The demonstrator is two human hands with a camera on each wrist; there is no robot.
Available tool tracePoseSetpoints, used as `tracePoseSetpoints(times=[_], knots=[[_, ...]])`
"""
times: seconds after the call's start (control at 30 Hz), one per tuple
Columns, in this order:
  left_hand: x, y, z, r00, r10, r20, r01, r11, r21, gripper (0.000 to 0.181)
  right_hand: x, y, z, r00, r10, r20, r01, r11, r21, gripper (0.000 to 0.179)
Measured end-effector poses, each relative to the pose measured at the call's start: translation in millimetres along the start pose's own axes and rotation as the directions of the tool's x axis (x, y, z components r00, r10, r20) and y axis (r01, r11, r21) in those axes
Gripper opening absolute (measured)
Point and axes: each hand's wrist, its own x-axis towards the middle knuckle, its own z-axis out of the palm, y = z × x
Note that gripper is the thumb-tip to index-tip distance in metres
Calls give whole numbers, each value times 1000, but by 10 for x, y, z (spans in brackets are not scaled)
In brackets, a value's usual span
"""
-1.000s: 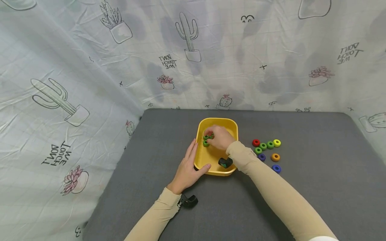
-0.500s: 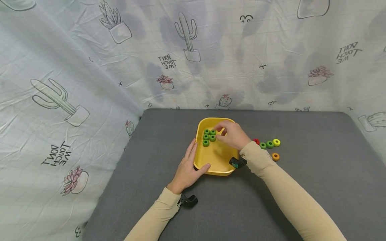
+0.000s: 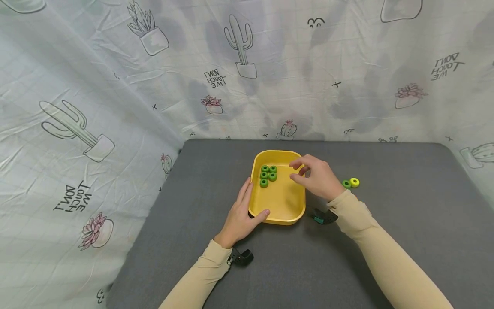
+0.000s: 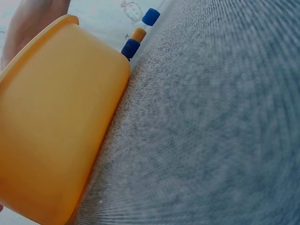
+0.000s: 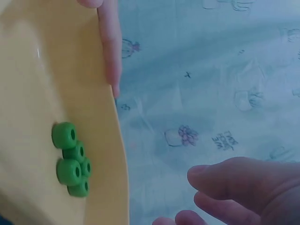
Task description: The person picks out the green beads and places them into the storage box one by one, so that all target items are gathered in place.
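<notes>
Several green ring-shaped beads (image 3: 264, 175) lie together in the far left part of a yellow tray (image 3: 279, 222). My left hand (image 3: 238, 219) rests against the tray's left side, its fingers straight along the wall and its thumb over the near rim. Over the tray's right rim hovers my right hand (image 3: 314, 174), fingers loosely bent, nothing between thumb and fingertips. The right wrist view also shows this right hand (image 5: 239, 185) holding nothing, apart from the green beads (image 5: 70, 159).
Right of the tray, a green bead (image 3: 345, 184) and a yellow bead (image 3: 354, 182) show past my right wrist. The left wrist view has two blue beads (image 4: 151, 17) and an orange bead (image 4: 138, 34) on the grey tabletop (image 4: 201, 117). A printed curtain hangs behind.
My right hand has let go of a green bead in the tray and moved right to the tray's right rim, covering most of the loose beads. The left hand and tray stay put.
</notes>
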Motion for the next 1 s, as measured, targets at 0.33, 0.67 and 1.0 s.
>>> tracePoseSetpoints(times=[0.33, 0.67, 1.0], knots=[[9, -6, 0, 1000, 9, -4, -9, 1000, -6, 101, -296, 144, -253, 996, 73, -54, -75, 997, -21, 28], [-3, -15, 3, 1000, 25, -7, -26, 1000, -13, 101, -495, 302, -365, 991, 105, -78, -109, 993, -43, 28], [-4, -10, -10, 1000, 27, -4, -27, 1000, -13, 101, -633, 435, -395, 986, 130, -104, -140, 986, -96, 28]])
